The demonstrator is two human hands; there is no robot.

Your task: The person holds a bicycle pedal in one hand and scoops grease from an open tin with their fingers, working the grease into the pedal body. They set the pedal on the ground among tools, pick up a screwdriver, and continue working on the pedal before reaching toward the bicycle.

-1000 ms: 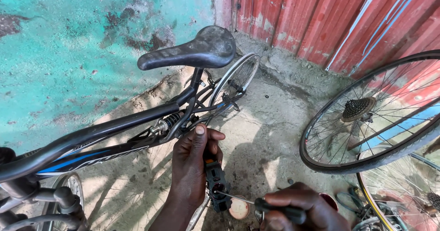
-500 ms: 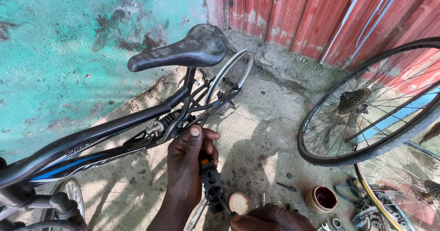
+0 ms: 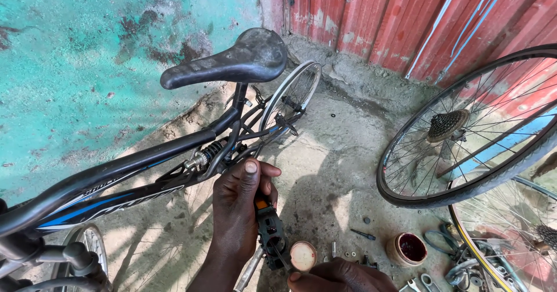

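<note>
Between the two hands, a black pedal (image 3: 270, 234) is held upright, just below the bike frame (image 3: 125, 179).

- Left hand (image 3: 239, 208): clenched round the pedal's top, thumb up; an orange reflector shows under the fingers.
- Right hand (image 3: 339, 276): low at the edge of view, curled on a thin tool (image 3: 282, 258) whose tip is set against the pedal's lower end; the grip itself is partly cut off.
- Small round lid (image 3: 303, 255): just beside the right hand, touching or nearly touching the pedal; which cannot be told.
- Red grease tin (image 3: 408, 248), open, on the ground to the right of the right hand, with loose bolts near it.
- Saddle (image 3: 229, 60) and rear wheel (image 3: 290, 98): above the left hand.
- Loose wheel (image 3: 470, 129): well apart, right.

Handling note, as a judgement: the pedal is best kept steady by the left hand, with the tool kept in line with the axle end so that it does not slip.
</note>
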